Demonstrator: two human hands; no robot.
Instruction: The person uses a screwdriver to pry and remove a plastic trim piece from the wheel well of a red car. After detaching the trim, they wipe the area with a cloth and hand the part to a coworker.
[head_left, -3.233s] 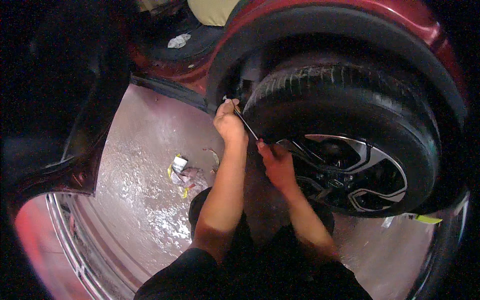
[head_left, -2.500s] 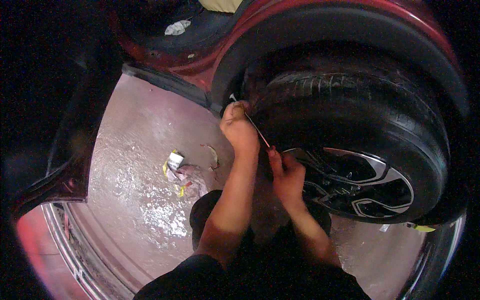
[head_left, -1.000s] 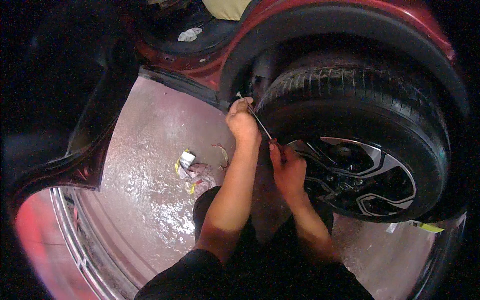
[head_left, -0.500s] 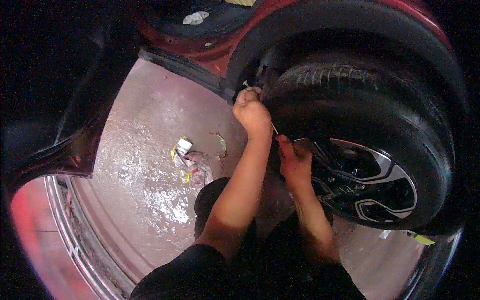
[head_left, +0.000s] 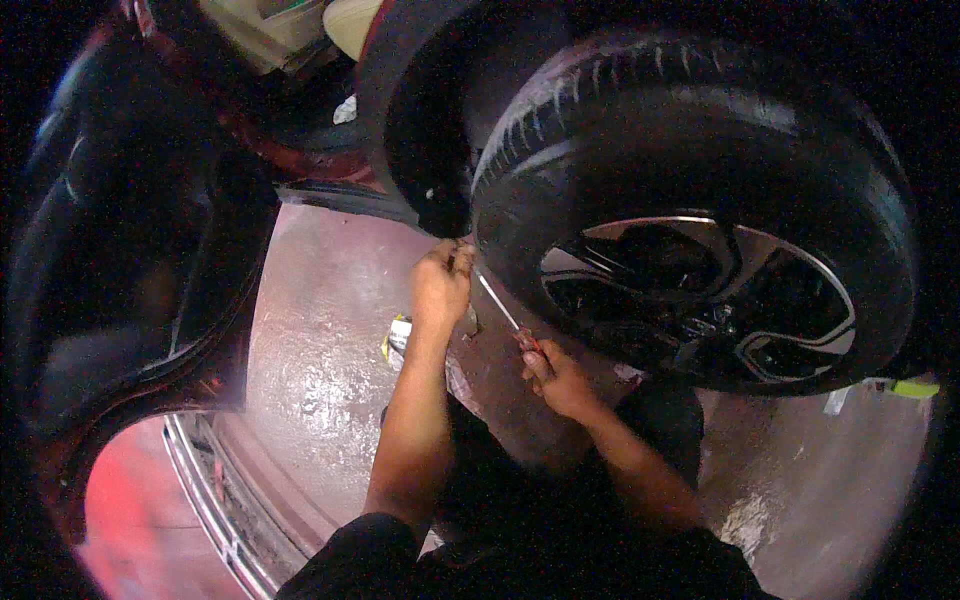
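My right hand [head_left: 560,378] is closed around the red handle of a screwdriver [head_left: 500,300], left of and below the wheel's rim. Its pale shaft slants up and leftward to my left hand [head_left: 443,285]. The fingers of my left hand are pinched together by the shaft's tip, just under the lower front corner of the wheel arch liner [head_left: 425,130]. What they grip is too small to make out. Close on the right stands the car wheel, with its black tyre [head_left: 535,190] and its black and silver rim [head_left: 700,310].
An open dark car door [head_left: 130,280] hangs at the left. Crumpled wrappers [head_left: 398,335] lie on the wet, shiny floor [head_left: 300,320] beyond my left forearm. A yellow-green strip [head_left: 913,388] lies at far right. A small pale fastener-like spot [head_left: 430,193] shows inside the arch.
My view has shifted, showing more of the wheel. Both hands have come lower and leftward from the tyre. More of the screwdriver's shaft shows between them.
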